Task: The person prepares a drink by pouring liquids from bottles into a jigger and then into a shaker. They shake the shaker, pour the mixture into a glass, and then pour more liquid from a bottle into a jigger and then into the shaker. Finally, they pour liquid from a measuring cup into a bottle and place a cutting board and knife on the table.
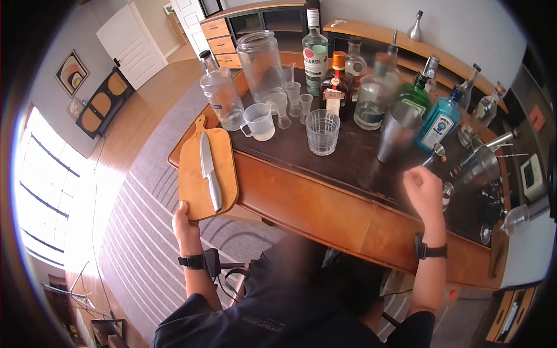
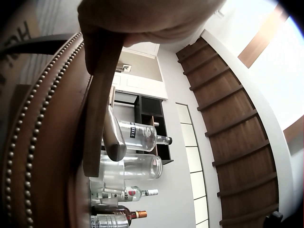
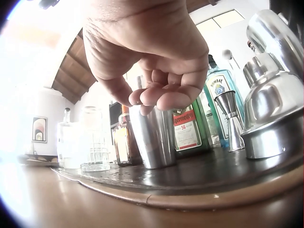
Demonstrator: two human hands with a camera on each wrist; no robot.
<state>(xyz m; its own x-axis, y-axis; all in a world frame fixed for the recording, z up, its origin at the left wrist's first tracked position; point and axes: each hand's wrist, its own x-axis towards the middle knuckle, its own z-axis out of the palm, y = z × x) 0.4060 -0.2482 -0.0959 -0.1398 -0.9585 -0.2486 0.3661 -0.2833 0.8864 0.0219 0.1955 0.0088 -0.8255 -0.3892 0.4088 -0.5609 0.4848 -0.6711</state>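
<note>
My left hand (image 1: 185, 225) grips the near corner of a wooden cutting board (image 1: 188, 156), thumb on top. On the board lies a kitchen knife (image 1: 206, 162), its steel handle toward me and its blade pointing away. The left wrist view shows the board (image 2: 97, 109) edge-on, with the knife handle (image 2: 114, 137) on it. My right hand (image 1: 423, 190) hovers over the near right part of the table, its fingers loosely curled around nothing. Beyond it stands a metal shaker tin (image 1: 399, 133); in the right wrist view the fingers overlap the tin's (image 3: 154, 142) top.
Several bottles, including a blue gin bottle (image 1: 439, 126), line the back of the dark tabletop (image 1: 278, 148). A cut-glass tumbler (image 1: 322, 133), a plastic measuring jug (image 1: 259, 123) and a large glass jar (image 1: 262, 69) stand left. Jiggers and a cocktail shaker (image 3: 270, 114) stand right.
</note>
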